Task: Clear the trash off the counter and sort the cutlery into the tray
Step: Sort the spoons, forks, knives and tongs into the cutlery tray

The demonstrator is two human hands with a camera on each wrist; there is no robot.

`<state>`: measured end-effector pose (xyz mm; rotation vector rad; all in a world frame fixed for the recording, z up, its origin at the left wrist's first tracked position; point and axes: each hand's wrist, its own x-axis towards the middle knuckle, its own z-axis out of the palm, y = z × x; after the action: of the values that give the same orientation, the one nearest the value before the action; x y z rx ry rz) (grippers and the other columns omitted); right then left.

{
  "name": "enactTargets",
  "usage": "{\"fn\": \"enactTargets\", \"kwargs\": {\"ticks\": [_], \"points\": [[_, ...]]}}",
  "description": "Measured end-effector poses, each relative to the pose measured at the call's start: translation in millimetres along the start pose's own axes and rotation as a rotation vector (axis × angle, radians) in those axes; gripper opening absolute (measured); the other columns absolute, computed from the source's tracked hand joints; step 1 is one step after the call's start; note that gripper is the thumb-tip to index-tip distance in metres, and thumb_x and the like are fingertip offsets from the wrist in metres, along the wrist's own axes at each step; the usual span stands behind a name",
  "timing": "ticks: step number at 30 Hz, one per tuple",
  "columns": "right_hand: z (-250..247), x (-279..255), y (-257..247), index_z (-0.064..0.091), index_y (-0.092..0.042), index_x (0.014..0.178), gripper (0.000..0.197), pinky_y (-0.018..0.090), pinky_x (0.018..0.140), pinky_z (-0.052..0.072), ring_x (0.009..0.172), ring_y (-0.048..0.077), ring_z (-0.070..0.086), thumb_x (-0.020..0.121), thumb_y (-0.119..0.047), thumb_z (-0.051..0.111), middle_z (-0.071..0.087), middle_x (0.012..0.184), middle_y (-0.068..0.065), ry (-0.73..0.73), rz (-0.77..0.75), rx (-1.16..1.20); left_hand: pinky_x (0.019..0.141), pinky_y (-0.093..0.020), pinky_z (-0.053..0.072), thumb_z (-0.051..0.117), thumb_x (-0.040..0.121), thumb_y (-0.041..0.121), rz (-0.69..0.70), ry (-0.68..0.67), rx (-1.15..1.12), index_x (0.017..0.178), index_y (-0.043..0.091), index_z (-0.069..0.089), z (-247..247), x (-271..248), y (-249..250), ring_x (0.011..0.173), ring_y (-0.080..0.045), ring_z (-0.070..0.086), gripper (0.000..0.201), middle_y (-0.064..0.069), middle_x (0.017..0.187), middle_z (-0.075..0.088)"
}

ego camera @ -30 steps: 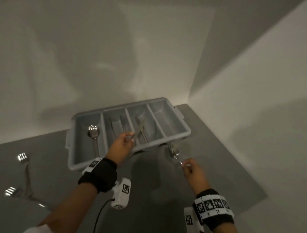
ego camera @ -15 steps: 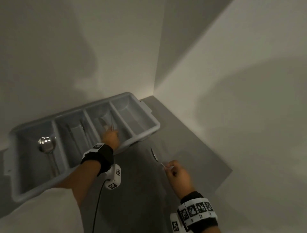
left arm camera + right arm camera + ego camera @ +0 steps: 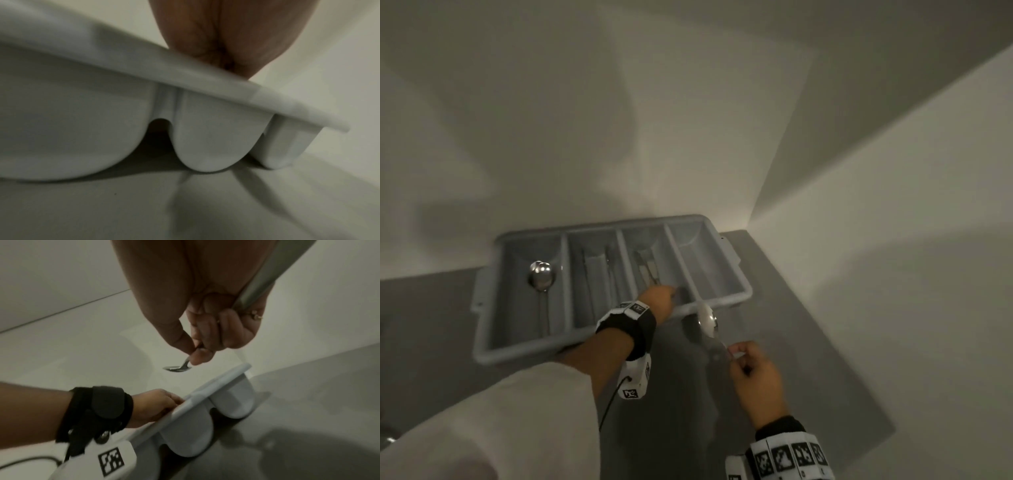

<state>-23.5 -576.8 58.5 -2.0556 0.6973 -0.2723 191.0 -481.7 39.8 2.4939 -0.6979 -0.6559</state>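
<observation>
**Hands at the Cutlery Tray**

Head view: I am seeing my left hand reaching over the near rim of the tray; its finger state I cannot tell. My right hand is pinching a spoon just in front of the tray.

Left wrist view: the palm is sitting above the tray's rim.

Right wrist view: thumb and fingers are clamping the spoon's handle above the tray.

Matt grey plastic tray, glossy metal spoon, smooth matt grey counter
</observation>
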Motion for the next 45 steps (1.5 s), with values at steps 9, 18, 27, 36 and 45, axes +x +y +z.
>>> {"fn": "enactTargets", "kwargs": {"ticks": [9,18,27,36,45], "points": [[84.5,44.9,-105.0,0.059,-0.006,0.103,0.019,0.022,0.081,0.039,0.089,0.015,0.052,0.09,0.001,0.048,0.057,0.093,0.002,-0.208,-0.211,0.117,0.092,-0.031,0.049,0.05,0.086,0.022,-0.008,0.432,-0.457,0.09,0.033,0.069,-25.8,-140.2,-104.8,0.092,-0.008,0.064,0.022,0.017,0.089,0.067],[247.6,77.5,-171.3,0.057,0.001,0.12,0.034,0.031,0.099,0.039,0.118,0.033,0.052,0.089,0.005,0.043,0.057,0.128,0.02,-0.593,-0.227,-0.09,0.064,0.001,0.039,0.048,0.085,0.0,-0.351,0.694,-0.445,0.092,0.025,0.067,-29.6,-261.6,-192.7,0.062,0.019,0.055,0.032,0.05,0.064,0.055],[304.9,74.1,-180.4,0.05,0.0,0.127,0.036,0.03,0.1,0.038,0.125,0.028,0.047,0.094,-0.012,0.042,0.05,0.135,0.017,-0.738,-0.155,-0.479,0.066,0.0,0.042,0.045,0.084,-0.004,-0.546,0.815,-0.466,0.082,0.038,0.063,-13.5,-352.1,-221.5,0.067,0.012,0.057,0.046,0.047,0.07,0.057],[317.1,40.7,-194.5,0.059,-0.008,0.115,0.035,0.046,0.101,0.041,0.116,0.04,0.049,0.08,-0.007,0.054,0.049,0.131,0.022,-0.447,-0.487,-0.278,0.086,-0.022,0.039,0.05,0.087,0.001,-0.712,0.919,-0.477,0.088,0.028,0.065,-13.4,-433.6,-270.6,0.094,-0.017,0.055,0.031,-0.002,0.109,0.052],[364.4,-51.4,-221.6,0.059,-0.013,0.111,0.028,0.04,0.104,0.033,0.122,0.031,0.04,0.082,-0.015,0.06,0.045,0.133,0.012,-0.46,-0.699,-0.418,0.106,-0.044,0.037,0.06,0.082,0.006,-1.079,0.862,-0.364,0.118,0.0,0.057,-39.4,-492.4,-434.9,0.115,-0.042,0.049,0.036,-0.027,0.129,0.046]]}}
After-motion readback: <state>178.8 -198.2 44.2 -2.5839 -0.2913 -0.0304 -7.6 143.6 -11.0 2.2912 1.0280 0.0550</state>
